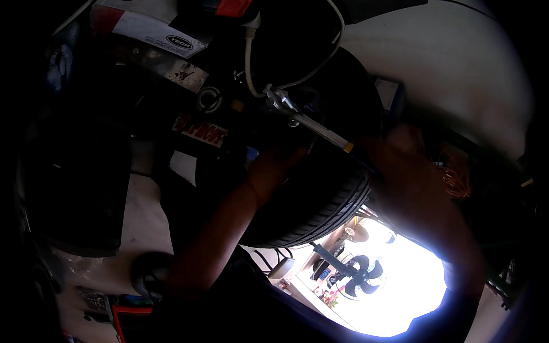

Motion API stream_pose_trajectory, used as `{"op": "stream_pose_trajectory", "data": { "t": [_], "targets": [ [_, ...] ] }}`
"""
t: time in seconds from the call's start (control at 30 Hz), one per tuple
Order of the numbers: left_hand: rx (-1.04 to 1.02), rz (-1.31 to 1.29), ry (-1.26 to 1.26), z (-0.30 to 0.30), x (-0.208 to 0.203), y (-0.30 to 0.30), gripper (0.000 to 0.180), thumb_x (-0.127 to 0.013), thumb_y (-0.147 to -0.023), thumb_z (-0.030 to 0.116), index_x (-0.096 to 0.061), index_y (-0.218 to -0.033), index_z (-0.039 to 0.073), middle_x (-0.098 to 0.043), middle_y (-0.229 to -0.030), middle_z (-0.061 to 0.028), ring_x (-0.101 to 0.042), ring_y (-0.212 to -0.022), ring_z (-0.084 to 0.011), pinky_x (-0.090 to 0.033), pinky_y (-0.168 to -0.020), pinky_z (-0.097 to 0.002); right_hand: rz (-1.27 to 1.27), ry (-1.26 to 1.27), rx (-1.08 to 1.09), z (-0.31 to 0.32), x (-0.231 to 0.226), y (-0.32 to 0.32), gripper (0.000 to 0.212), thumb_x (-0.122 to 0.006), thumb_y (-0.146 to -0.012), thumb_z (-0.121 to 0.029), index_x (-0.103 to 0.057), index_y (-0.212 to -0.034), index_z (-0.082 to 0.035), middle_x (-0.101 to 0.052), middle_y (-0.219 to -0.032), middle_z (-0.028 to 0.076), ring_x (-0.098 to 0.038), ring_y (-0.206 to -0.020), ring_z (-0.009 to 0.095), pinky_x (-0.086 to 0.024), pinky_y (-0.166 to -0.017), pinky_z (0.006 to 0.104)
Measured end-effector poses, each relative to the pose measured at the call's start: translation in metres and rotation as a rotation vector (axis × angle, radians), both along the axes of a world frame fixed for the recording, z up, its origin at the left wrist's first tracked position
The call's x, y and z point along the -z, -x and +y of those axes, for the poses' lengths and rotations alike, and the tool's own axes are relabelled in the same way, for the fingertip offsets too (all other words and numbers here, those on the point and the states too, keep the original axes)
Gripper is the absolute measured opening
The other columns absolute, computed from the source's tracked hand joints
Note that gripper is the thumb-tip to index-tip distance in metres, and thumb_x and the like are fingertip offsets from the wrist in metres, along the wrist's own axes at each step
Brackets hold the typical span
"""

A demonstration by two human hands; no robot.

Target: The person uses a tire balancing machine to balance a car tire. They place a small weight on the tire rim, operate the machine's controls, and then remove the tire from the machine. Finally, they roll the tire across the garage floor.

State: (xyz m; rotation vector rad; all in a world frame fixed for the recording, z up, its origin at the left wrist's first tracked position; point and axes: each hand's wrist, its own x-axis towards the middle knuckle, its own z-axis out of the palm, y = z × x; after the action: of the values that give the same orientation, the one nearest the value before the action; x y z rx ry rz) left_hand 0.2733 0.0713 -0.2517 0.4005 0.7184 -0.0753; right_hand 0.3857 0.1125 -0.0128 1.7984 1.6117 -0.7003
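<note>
A dark car tyre [320,220] fills the middle, its ribbed tread turned towards me. My right hand [394,166], seen in deep shadow, is closed round the dark grip of a long pliers-like metal tool [320,127]. A yellow band marks the tool's shaft, and its silver jawed head lies over the wheel's upper part. My left hand [277,168] reaches over the tyre's near side towards the wheel's centre. Darkness hides its fingers and anything they touch.
A white and red box [154,31] lies at the far left. A pale cable [249,63] hangs above the wheel. Orange cord [456,180] is bundled at right. A black fan [360,275] stands in the bright area below my right arm. A red-edged tray [117,320] sits lower left.
</note>
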Motion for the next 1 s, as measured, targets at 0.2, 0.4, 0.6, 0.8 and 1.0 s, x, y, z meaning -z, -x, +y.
{"op": "stream_pose_trajectory", "data": {
  "t": [0.2, 0.4, 0.6, 0.8, 1.0],
  "targets": [
    [0.108, -0.111, 0.315, 0.008, 0.002, 0.006, 0.069, -0.072, -0.079, 0.052, -0.054, -0.133, 0.013, -0.057, -0.130, -0.0138, -0.054, -0.121, -0.0270, -0.044, -0.099, -0.0398, -0.278, 0.308, -0.297, 0.005, 0.008, 0.009, 0.032, -0.054, -0.085, -0.001, -0.051, -0.117, -0.003, -0.067, -0.078, 0.017, -0.066, -0.059, 0.030, -0.051, -0.062, 0.0450],
    [0.108, -0.254, 0.081, 0.007, 0.008, 0.011, 0.055, -0.065, -0.089, 0.043, -0.056, -0.131, 0.010, -0.054, -0.133, -0.0174, -0.049, -0.125, -0.0286, -0.041, -0.101, -0.0420, -0.294, 0.352, -0.131, 0.004, 0.012, 0.018, 0.030, -0.056, -0.081, 0.001, -0.050, -0.111, 0.000, -0.066, -0.072, 0.017, -0.064, -0.059, 0.032, -0.048, -0.070, 0.0468],
    [0.145, -0.201, 0.188, 0.021, -0.011, 0.009, 0.054, -0.063, -0.090, 0.044, -0.056, -0.131, 0.010, -0.055, -0.132, -0.0172, -0.050, -0.124, -0.0288, -0.040, -0.103, -0.0414, -0.316, 0.258, -0.210, 0.020, -0.003, 0.041, 0.029, -0.056, -0.081, 0.002, -0.048, -0.109, 0.001, -0.064, -0.069, 0.018, -0.062, -0.062, 0.036, -0.048, -0.076, 0.0503],
    [-0.026, -0.290, 0.364, -0.005, 0.017, 0.015, 0.043, -0.059, -0.094, 0.031, -0.056, -0.131, 0.010, -0.057, -0.129, -0.0153, -0.056, -0.117, -0.0233, -0.047, -0.096, -0.0354, -0.228, 0.201, -0.156, 0.012, 0.005, 0.049, 0.028, -0.055, -0.080, 0.003, -0.047, -0.107, 0.001, -0.063, -0.062, 0.015, -0.060, -0.054, 0.035, -0.048, -0.076, 0.0528],
    [-0.039, -0.284, 0.436, -0.004, 0.022, 0.012, 0.038, -0.058, -0.095, 0.022, -0.057, -0.131, 0.010, -0.059, -0.127, -0.0140, -0.059, -0.112, -0.0218, -0.051, -0.094, -0.0330, -0.374, 0.539, -0.429, 0.025, 0.018, 0.047, 0.024, -0.054, -0.083, -0.002, -0.048, -0.106, 0.001, -0.064, -0.062, 0.013, -0.064, -0.054, 0.031, -0.051, -0.062, 0.0466]
  ]
}}
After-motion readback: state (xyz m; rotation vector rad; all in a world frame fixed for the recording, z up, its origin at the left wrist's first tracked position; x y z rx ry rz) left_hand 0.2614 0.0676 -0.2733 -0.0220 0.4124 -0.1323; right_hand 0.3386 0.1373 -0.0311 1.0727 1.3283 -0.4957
